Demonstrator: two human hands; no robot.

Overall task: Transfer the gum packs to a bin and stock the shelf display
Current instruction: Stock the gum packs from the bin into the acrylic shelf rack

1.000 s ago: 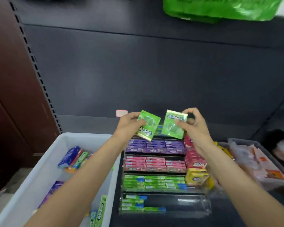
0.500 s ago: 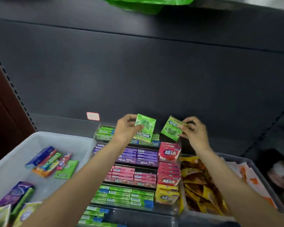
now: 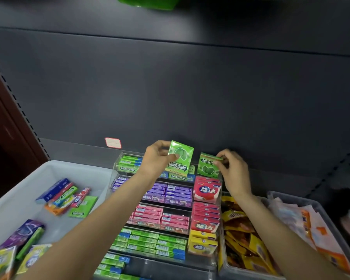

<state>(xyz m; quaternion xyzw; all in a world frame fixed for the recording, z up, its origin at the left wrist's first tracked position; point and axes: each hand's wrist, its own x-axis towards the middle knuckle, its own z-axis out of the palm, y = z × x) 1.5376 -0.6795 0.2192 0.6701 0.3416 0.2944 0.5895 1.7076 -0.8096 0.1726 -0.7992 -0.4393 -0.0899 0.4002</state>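
Gum packs, two flat green ones, were held above the top back row of the clear tiered display rack [image 3: 117, 165]. Rack stood on a dark shelf against a dark grey back panel [image 3: 190, 87]; a small red-edged price tag [image 3: 113, 142] was stuck low on the panel. A brown wall with a perforated upright ran along the left edge.

White bin [image 3: 18, 201] stood just left of the rack and held loose gum packs in blue, green, purple and yellow. Grey bin [image 3: 274, 196] at right held yellow and orange sachets.

Left hand [image 3: 156, 158] pinched the left green pack [image 3: 180, 158] by its left edge, thumb on the front face; pack upright, "DOUBLEMINT" printed upside down, two leaves on the front. Right hand [image 3: 233, 170] pinched the right green pack [image 3: 207, 165] at its upper right corner with the fingers curled; this pack sat lower, just above the red packs [image 3: 207, 191] in the right column.

Rack rows, back to front: green, purple, pink, green.
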